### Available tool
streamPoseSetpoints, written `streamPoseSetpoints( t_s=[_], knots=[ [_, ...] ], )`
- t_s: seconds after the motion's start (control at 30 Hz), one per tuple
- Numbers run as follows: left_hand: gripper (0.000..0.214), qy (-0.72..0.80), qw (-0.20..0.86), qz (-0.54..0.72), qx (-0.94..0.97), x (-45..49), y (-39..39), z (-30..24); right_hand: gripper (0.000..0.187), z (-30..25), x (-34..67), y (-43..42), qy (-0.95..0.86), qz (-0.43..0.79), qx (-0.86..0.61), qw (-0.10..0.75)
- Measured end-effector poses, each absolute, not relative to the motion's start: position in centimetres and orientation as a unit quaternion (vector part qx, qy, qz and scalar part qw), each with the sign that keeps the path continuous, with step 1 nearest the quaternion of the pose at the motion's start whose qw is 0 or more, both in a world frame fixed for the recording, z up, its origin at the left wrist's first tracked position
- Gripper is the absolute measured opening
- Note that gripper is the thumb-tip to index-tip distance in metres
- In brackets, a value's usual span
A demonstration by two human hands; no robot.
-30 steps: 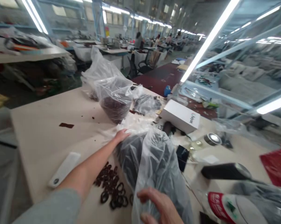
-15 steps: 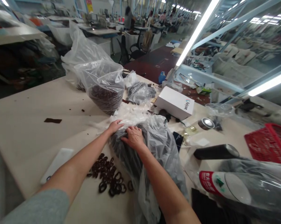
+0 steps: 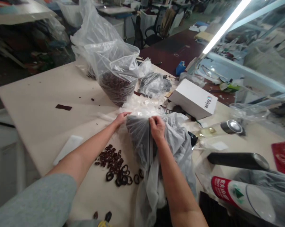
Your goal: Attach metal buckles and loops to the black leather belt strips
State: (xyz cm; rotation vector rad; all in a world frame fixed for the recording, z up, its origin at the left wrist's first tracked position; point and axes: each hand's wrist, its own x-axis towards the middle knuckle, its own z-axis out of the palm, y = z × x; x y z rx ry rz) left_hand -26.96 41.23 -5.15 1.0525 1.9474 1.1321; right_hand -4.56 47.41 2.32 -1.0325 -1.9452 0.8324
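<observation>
Pull softly on the clear bag (image 3: 141, 135), pinched at its far end in the fingers of the left hand (image 3: 121, 119) and right hand (image 3: 157, 126) and lying in front of the white box (image 3: 195, 98), to its left, so as not to rip it.

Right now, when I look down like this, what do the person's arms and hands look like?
The left arm has a plain gray sleeve that stops near the elbow. The right arm is bare as far as the picture shows. The left hand and right hand are both ungloved.
</observation>
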Motion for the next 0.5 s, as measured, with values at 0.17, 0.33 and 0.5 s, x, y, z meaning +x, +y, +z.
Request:
streamPoseSetpoints(
  t_s=[0.17,0.33,0.5],
  knots=[
    [0.033,0.754,0.225,0.444,0.430,-25.3,40.2,-5.7,0.035,2.8,-4.6,51.4,-0.679,0.343,-0.427,0.489],
    [0.030,0.767,0.156,0.429,0.451,-24.7,39.9,-6.0,0.028,3.2,-4.4,55.9,-0.631,0.342,-0.382,0.583],
    [0.029,0.768,0.138,0.414,0.468,-24.5,39.8,-5.8,0.029,4.4,-7.2,61.2,-0.637,0.314,-0.402,0.578]
  ],
)
